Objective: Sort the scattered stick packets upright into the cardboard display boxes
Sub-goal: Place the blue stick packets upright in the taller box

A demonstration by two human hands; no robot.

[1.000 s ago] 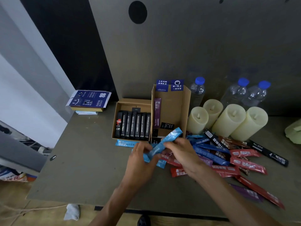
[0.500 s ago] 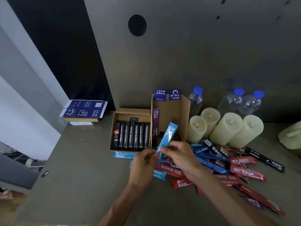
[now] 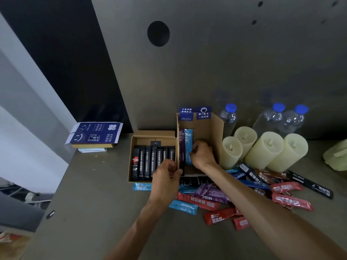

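Observation:
Two cardboard display boxes stand side by side at the back of the table. The low left box [image 3: 153, 133] holds a row of several black stick packets [image 3: 150, 162]. The taller right box [image 3: 216, 128] holds a purple packet [image 3: 181, 145] against its left wall. My right hand [image 3: 201, 153] is inside that box, gripping a light blue packet [image 3: 188, 141] that stands upright beside the purple one. My left hand [image 3: 166, 177] pinches the front of the wall between the two boxes. Red, blue, purple and black packets [image 3: 244, 194] lie scattered in front.
Several cream pillar candles [image 3: 262, 149] stand right of the tall box, with three blue-capped water bottles [image 3: 277, 119] behind them. A folded blue box on a stack [image 3: 93, 134] lies at the far left. A pale green object [image 3: 336, 156] sits at the right edge.
My right hand carried the light blue packet from above the pile into the tall box and stood it beside the purple one. My left hand let go of it and took the box's wall.

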